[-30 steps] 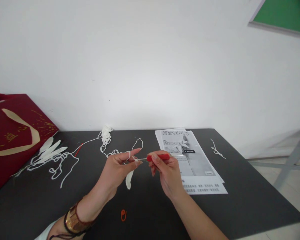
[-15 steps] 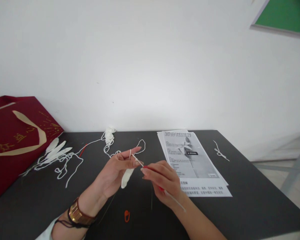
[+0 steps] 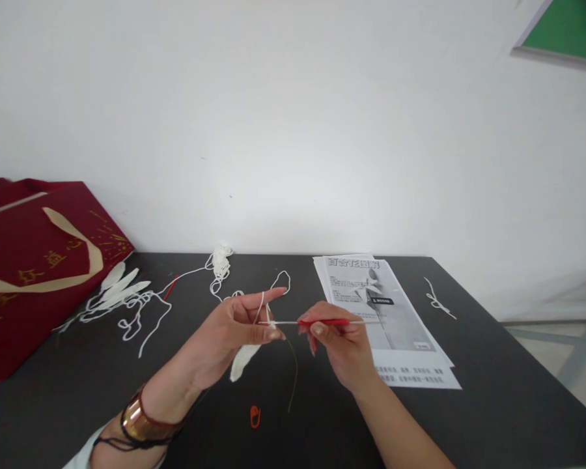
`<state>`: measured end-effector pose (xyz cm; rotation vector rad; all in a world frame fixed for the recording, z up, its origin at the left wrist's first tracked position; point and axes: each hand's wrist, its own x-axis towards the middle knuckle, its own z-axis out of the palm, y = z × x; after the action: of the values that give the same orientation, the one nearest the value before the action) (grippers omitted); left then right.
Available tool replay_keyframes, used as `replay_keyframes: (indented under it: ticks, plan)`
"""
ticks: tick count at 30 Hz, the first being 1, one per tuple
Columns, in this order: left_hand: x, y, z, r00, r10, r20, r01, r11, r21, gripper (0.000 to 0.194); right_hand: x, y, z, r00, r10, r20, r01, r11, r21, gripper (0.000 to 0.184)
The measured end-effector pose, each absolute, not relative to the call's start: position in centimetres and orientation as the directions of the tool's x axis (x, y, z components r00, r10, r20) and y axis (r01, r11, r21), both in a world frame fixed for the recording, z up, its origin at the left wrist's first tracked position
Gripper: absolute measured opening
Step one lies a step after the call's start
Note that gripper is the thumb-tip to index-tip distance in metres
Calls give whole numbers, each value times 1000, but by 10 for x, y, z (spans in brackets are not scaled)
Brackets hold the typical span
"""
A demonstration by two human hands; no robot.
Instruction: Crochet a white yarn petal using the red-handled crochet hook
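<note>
Between thumb and fingers, my left hand pinches a white crocheted piece, whose petal-shaped end hangs below the palm. White yarn loops over its raised index finger. A thin dark wire or thread curves down from near the left fingertips. My right hand is closed around the red handle of a crochet hook. The hook lies nearly level, and its metal tip meets the yarn at the top edge of the piece beside my left thumb.
An orange stitch marker lies in front on the black table. Printed sheets are at right, with a tied bit of yarn beyond. At left are white petals, a red stick and a maroon bag; a yarn bundle sits behind.
The crochet hook has swung from slanting down to the right to nearly level, and my right hand has turned with it. The view has shifted slightly left.
</note>
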<state>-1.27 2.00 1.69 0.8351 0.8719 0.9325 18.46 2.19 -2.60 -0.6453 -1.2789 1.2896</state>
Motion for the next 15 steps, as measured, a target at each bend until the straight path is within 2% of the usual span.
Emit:
replay_keyframes:
  ticks: [9,15]
  plan:
    - [-17,19,21,369,899,-237,-282,351,893,63,194,23,-20,-222,912,345,-367,250,-896,9]
    - [-19,18,22,454,856,-246,-274,397,876,63,197,24,-16,-258,885,387,-389,271,-880,7]
